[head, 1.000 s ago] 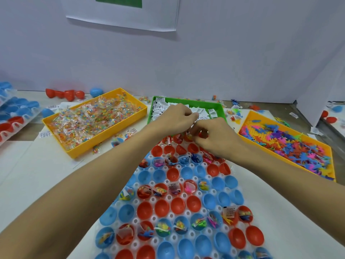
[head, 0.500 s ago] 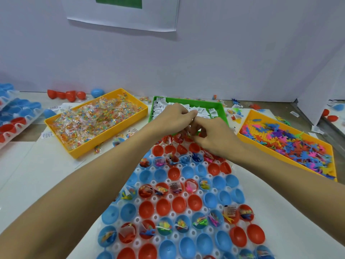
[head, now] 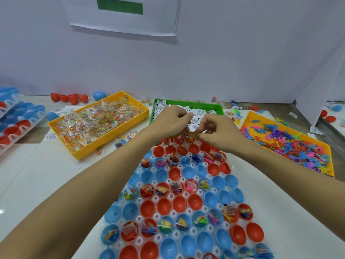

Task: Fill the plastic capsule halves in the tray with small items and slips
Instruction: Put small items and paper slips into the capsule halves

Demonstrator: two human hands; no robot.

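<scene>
Up at the far end of the clear capsule tray (head: 186, 193), both hands work close together, just in front of the green bin (head: 218, 107) of white paper slips (head: 196, 120). The left hand (head: 170, 120) has its fingers curled, with the fingertips drawn together near a slip at the bin's near edge; whether it actually pinches paper is hard to tell. The right hand (head: 217, 131) is curled too, thumb and forefinger pressed together low over the farthest row of red capsule halves (head: 193, 147); something small seems to sit between them, but it is too tiny to name.

The tray lies on a white sheet (head: 61, 176) and runs from the hands toward the viewer. Its sockets hold red and blue capsule halves (head: 161, 174) in rows. Some rows are filled with bright little toys and slips, such as one filled half (head: 176, 187) mid-tray, while the rows between them hold nothing, like a bare red half (head: 147, 208).

To the left stands a yellow bin (head: 78, 156) heaped with clear packets of coloured beads (head: 97, 122). To the right, another yellow bin (head: 250, 116) holds a tangle of coloured plastic figures (head: 291, 144). Further left, a second tray (head: 20, 126) of blue and red halves sits at the table edge. A few loose red halves (head: 69, 98) lie against the white wall (head: 224, 62), where a sheet of paper (head: 123, 15) with a green block hangs.
</scene>
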